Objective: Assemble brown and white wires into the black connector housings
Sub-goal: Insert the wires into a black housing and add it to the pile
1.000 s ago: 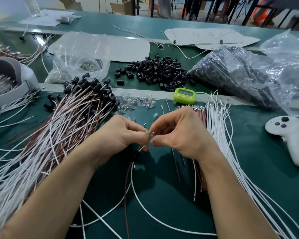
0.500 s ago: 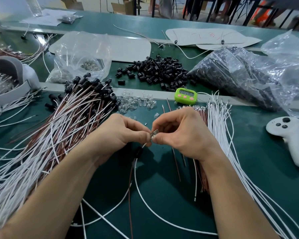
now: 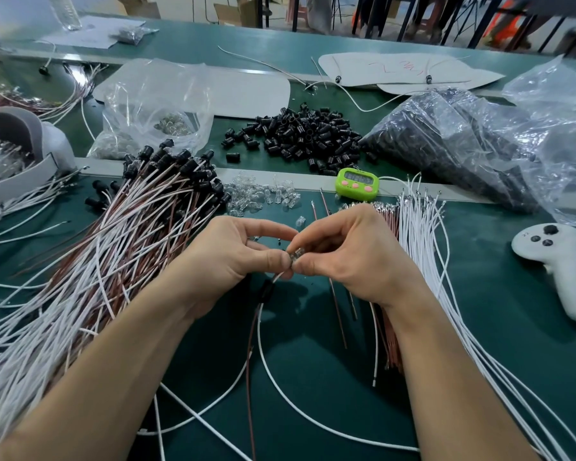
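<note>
Black connector housing now sits closer below your pinch on the wires. Your left hand pinches the wires and your right hand pinches the clear bulb. Seating is near.

Reaching in with both bare forearms, angled toward each other from the near corners. Meeting pretty much fingertip to fingertip just on the near side of the lime-green plastic timer with pink buttons. Pinching with the left hand, thumb and forefinger curled on the end of a thin white wire. Pinching with the right hand too, on a tiny clear glass bulb, knuckles up, wrist kinda bent.
</note>
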The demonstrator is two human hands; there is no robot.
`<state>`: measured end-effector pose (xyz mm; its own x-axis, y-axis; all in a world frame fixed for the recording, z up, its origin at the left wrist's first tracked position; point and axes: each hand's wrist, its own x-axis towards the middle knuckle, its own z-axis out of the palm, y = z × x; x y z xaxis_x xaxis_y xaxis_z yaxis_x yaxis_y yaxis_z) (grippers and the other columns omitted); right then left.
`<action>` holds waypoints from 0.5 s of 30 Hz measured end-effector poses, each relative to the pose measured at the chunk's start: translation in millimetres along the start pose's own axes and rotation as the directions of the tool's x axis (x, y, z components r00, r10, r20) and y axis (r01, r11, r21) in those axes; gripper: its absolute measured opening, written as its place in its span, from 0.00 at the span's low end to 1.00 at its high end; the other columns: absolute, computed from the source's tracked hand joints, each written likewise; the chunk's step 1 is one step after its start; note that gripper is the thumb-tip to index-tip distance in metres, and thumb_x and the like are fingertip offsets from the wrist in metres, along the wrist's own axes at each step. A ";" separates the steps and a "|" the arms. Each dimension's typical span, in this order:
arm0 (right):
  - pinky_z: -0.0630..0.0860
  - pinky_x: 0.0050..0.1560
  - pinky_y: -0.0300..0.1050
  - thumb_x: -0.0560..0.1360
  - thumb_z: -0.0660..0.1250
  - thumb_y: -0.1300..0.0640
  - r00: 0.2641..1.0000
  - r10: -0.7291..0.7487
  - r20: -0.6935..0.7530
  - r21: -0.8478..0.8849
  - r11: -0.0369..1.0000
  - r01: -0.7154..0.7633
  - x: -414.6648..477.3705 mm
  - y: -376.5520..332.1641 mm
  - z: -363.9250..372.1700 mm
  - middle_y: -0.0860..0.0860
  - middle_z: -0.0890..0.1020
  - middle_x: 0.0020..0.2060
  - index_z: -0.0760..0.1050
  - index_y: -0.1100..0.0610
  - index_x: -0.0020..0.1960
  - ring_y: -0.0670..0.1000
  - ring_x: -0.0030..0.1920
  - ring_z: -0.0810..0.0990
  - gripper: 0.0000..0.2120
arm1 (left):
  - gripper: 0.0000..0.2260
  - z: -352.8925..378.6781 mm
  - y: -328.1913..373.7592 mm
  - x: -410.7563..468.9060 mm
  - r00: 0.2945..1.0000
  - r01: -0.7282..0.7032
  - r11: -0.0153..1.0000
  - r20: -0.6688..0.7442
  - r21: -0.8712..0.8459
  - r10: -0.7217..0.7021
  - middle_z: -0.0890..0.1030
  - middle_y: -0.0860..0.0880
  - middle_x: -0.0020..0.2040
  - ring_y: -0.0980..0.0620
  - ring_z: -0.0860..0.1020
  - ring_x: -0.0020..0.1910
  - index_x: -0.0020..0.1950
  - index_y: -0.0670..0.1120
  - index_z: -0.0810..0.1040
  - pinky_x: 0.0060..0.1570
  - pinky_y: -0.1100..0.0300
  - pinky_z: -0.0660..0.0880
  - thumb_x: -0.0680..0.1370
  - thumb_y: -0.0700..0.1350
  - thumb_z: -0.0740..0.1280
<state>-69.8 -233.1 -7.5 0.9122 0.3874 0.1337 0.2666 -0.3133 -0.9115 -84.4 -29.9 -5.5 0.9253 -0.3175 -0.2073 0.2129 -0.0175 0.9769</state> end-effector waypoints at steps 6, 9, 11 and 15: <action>0.83 0.39 0.44 0.66 0.80 0.62 1.000 0.001 -0.003 -0.011 1.000 -0.001 -0.3 -0.4 0.5 0.48 0.87 0.34 0.88 0.52 0.43 0.52 0.36 0.87 0.07 | 0.18 0.4 -1.5 0.0 1.000 -0.012 1.000 -0.016 -0.028 0.011 0.86 0.36 0.41 0.47 0.86 0.40 0.54 0.47 0.86 0.47 0.63 0.80 0.65 0.43 0.78; 0.82 0.39 0.43 0.67 0.79 0.63 1.000 0.004 -0.016 -0.012 1.000 -0.004 -0.5 0.8 -0.8 0.49 0.87 0.34 0.88 0.53 0.42 0.47 0.36 0.86 0.07 | 0.15 3.4 -4.1 2.7 0.999 -0.002 1.000 -0.054 -0.010 0.002 0.87 0.38 0.45 0.47 0.85 0.45 0.56 0.46 0.86 0.51 0.61 0.78 0.69 0.43 0.77; 0.83 0.40 0.46 0.68 0.79 0.66 0.999 0.020 -0.045 -0.003 1.000 -0.020 -0.4 2.1 -3.5 0.50 0.87 0.34 0.89 0.54 0.43 0.47 0.35 0.85 0.09 | 0.13 5.2 -4.3 4.4 0.997 0.012 1.000 -0.073 0.015 -0.011 0.87 0.41 0.49 0.48 0.83 0.48 0.57 0.47 0.86 0.51 0.58 0.76 0.73 0.45 0.75; 0.78 0.35 0.40 0.67 0.79 0.64 0.993 0.015 -0.117 0.049 0.999 -0.009 -0.9 5.2 -10.3 0.51 0.86 0.32 0.88 0.54 0.42 0.47 0.31 0.82 0.07 | 0.21 0.3 2.8 0.4 0.999 0.046 0.998 0.019 -0.031 -0.046 0.87 0.45 0.54 0.48 0.86 0.53 0.63 0.47 0.81 0.44 0.61 0.82 0.71 0.50 0.73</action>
<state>-66.0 -244.0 -8.4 0.9462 0.2786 0.1645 0.2425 -0.2740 -0.9306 -83.6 -30.4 -2.8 0.9086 -0.3340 -0.2506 0.2648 -0.0032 0.9643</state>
